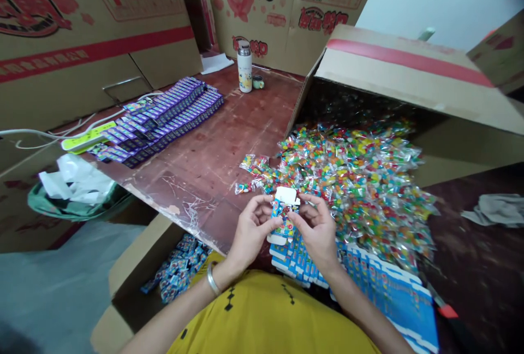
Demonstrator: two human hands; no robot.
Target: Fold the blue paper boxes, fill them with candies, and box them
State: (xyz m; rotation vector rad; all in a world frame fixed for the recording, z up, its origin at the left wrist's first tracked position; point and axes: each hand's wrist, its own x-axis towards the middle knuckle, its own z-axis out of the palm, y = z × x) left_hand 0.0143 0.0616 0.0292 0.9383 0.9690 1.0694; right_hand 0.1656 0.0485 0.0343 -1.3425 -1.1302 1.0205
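Note:
My left hand (pixel 252 231) and my right hand (pixel 319 228) hold one small blue printed box (pixel 283 217) between them, fingers pinched on its two sides. Its white end flap stands open at the top, and another white flap shows at the bottom. Just below it, flat blue cartons (pixel 298 260) lie overlapped in a row at the table's near edge, with more blue cartons (pixel 393 294) under and beside my right forearm. Beyond my hands, clear packets of colourful candies (pixel 347 173) are heaped up.
A large carton (pixel 401 64) lies open behind the candy. Purple boxes (pixel 164 119) sit in rows at left, near a power strip (pixel 88 138). A bottle (pixel 244 67) and green cup (pixel 257 82) stand at the back. Filled blue packs (pixel 184 266) lie in a box below left. A red-handled tool (pixel 447 310) is at right.

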